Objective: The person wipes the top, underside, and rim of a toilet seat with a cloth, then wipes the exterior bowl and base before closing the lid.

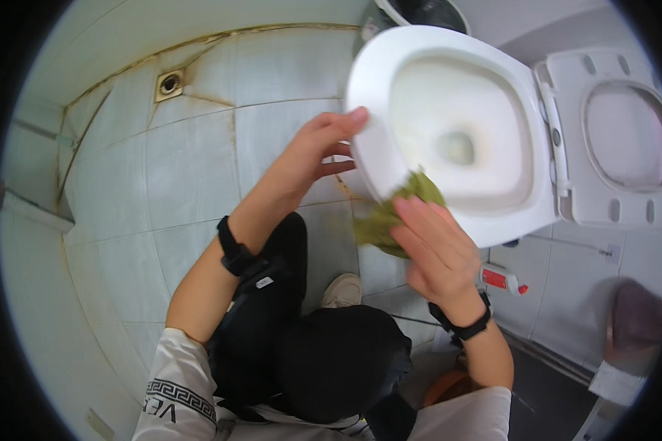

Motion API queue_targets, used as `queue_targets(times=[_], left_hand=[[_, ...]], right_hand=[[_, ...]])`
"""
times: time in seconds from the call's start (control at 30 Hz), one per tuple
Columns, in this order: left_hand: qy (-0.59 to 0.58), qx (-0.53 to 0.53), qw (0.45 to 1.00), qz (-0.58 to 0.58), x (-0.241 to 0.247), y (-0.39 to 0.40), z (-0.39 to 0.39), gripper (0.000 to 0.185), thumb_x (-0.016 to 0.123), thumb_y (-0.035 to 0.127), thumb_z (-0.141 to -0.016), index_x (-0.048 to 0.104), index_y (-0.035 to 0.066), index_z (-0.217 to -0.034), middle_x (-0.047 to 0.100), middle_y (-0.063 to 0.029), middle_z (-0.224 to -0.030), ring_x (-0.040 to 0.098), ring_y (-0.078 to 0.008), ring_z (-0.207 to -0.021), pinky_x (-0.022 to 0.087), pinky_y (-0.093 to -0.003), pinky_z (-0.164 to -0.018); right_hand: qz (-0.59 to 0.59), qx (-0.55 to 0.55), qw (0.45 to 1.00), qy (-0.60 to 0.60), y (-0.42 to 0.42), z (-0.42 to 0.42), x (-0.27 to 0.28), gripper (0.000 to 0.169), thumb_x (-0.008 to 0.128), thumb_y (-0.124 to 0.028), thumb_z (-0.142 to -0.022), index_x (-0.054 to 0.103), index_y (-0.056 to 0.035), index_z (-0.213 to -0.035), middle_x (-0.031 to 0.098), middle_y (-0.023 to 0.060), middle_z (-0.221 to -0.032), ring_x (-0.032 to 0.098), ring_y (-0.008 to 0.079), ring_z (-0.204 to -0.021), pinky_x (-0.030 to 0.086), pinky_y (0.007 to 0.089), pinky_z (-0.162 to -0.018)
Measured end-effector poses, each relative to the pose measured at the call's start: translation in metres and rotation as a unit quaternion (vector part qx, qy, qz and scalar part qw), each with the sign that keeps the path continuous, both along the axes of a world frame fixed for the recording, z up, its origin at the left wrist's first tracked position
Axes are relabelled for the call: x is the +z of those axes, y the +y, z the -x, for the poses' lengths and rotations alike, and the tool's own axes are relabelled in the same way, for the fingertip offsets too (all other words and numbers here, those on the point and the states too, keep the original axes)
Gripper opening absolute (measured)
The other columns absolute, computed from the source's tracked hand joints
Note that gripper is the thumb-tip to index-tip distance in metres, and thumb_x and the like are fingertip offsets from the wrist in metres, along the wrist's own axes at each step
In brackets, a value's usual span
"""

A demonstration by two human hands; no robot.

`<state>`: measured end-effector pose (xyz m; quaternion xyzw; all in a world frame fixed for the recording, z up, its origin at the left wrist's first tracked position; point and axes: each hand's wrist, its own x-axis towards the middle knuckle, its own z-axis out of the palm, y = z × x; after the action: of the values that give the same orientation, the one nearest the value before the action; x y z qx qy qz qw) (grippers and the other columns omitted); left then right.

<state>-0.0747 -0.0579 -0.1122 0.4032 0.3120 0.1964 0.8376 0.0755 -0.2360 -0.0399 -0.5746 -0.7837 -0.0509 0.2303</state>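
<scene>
A white ceramic toilet bowl (375, 82) stands before me, its seat and lid (579, 138) raised at the right. My left hand (325, 140) is at the bowl's front, the thumb on top of the rim and the fingers against its outer side. An olive-green cloth (383, 220), slightly blurred, lies bunched over the near front part of the rim. With its fingers stretched flat, my right hand (438, 251) presses on this cloth and holds it. One corner of the cloth reaches over the bowl's inner edge. Water sits in the drain opening (457, 148).
Behind the bowl stands a bin with a black liner (430, 14). A white bottle with a red label (499, 278) is beside the bowl's near side. A square floor drain (169, 84) is set in stained tiles. An orange container (449, 386) sits under my right arm.
</scene>
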Motion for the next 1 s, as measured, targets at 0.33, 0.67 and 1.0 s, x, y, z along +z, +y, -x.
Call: queue_targets(times=[0.33, 0.67, 1.0], left_hand=[[-0.013, -0.008, 0.998, 0.058, -0.001, -0.002, 0.001, 0.078, 0.072, 0.067, -0.080, 0.052, 0.003, -0.122, 0.056, -0.0109, -0.116, 0.056, -0.0203, -0.107, 0.046, -0.0376, -0.099], [-0.042, 0.035, 0.998, 0.013, -0.020, 0.008, 0.023, 0.075, 0.075, 0.065, -0.080, 0.054, 0.003, -0.116, 0.062, -0.0111, -0.107, 0.058, -0.0191, -0.099, 0.047, -0.0329, -0.086], [-0.080, 0.026, 0.989, 0.123, -0.037, 0.006, 0.041, 0.061, 0.061, 0.060, -0.091, 0.054, 0.005, -0.115, 0.065, -0.0091, -0.106, 0.060, -0.0196, -0.096, 0.046, -0.0337, -0.086]], right_hand=[[0.040, -0.046, 0.997, -0.049, 0.014, 0.026, 0.012, 0.031, 0.055, 0.013, -0.072, 0.071, 0.0011, -0.095, 0.072, 0.0172, -0.115, 0.069, 0.0352, -0.109, 0.055, 0.0448, -0.096], [0.085, -0.008, 0.989, -0.119, 0.002, 0.012, 0.021, 0.039, 0.055, 0.016, -0.068, 0.070, 0.0000, -0.100, 0.071, 0.0164, -0.121, 0.067, 0.0355, -0.115, 0.054, 0.0444, -0.099], [0.072, -0.027, 0.976, -0.203, 0.030, 0.039, 0.012, 0.038, 0.053, 0.015, -0.070, 0.071, 0.0018, -0.101, 0.071, 0.0223, -0.118, 0.069, 0.0374, -0.112, 0.054, 0.0472, -0.099]])
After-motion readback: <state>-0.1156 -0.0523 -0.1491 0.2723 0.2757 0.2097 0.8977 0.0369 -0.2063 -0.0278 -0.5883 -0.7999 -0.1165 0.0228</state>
